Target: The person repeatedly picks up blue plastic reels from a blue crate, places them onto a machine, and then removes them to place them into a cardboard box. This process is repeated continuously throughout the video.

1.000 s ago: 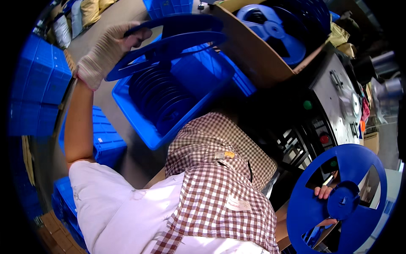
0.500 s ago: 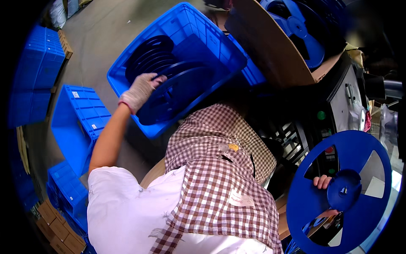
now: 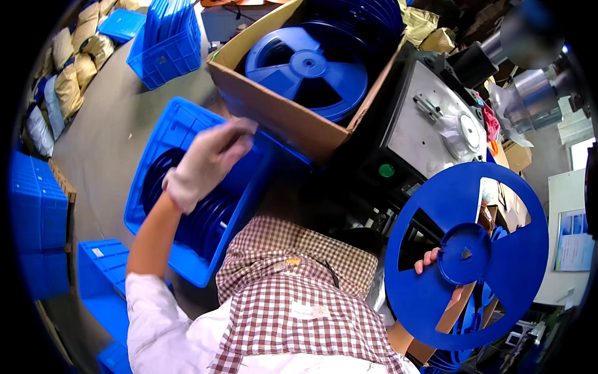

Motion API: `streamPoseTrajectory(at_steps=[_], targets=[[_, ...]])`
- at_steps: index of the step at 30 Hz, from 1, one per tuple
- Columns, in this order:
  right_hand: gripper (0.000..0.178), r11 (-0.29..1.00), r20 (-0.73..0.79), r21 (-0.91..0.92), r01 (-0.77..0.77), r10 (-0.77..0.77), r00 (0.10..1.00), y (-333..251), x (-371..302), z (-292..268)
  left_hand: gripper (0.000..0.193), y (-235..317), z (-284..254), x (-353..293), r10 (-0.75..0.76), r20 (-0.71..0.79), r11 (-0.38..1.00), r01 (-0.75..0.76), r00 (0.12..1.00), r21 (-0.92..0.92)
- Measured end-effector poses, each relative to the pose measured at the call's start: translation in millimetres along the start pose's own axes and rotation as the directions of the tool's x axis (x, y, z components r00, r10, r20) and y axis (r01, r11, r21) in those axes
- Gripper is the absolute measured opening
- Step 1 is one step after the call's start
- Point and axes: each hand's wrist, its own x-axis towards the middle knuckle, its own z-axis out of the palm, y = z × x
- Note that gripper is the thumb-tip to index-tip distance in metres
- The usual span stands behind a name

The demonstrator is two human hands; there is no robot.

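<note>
My left hand (image 3: 208,159), in a thin pale glove, is raised over a blue plastic crate (image 3: 187,121). Its fingers and thumb are apart, with nothing seen between them. Dark blue reel discs (image 3: 161,184) stand on edge in the crate, partly hidden by my hand and forearm. At the right, a large blue reel (image 3: 448,193) with wide cut-outs is held up in my right hand (image 3: 427,260). Bare fingertips curl through a cut-out beside the hub; most of that hand is hidden behind the reel.
Beyond the crate stands an open cardboard box (image 3: 280,106) with more blue reels (image 3: 307,63). A machine with a grey top (image 3: 414,134) is behind the held reel. Blue crates (image 3: 40,218) are stacked at the left, and another crate (image 3: 165,59) holds upright blue pieces.
My left hand has come off the discs in the crate and lifted away. The view has turned toward the right, bringing the cardboard box closer to the middle. The right hand still holds the reel.
</note>
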Motion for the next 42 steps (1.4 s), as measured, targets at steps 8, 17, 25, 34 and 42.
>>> streamPoseTrajectory(at_steps=[8,17,25,34,42], targets=[[0.083,0.993,-0.164,-0.002,0.117,-0.116,0.980,-24,-27,-26,0.093,-7,55,241,-0.419,-0.084,0.378,0.258,0.904,0.889],[0.081,0.970,-0.372,-0.054,0.238,-0.241,0.896,-20,-63,-34,0.098,-18,50,278,-0.505,0.019,0.336,0.177,0.863,0.925],[0.081,0.971,-0.311,0.070,0.228,-0.196,0.930,-21,-50,-8,0.093,87,-12,225,-0.301,0.211,0.360,-0.094,0.930,0.928],[0.082,0.834,-0.014,0.513,-0.205,0.247,0.969,6,-5,79,0.102,147,86,18,0.577,0.414,0.718,-0.679,0.704,0.154],[0.071,0.835,0.180,0.522,-0.172,0.089,0.980,12,40,93,0.062,165,172,-39,0.656,0.393,0.617,-0.758,0.644,0.211]])
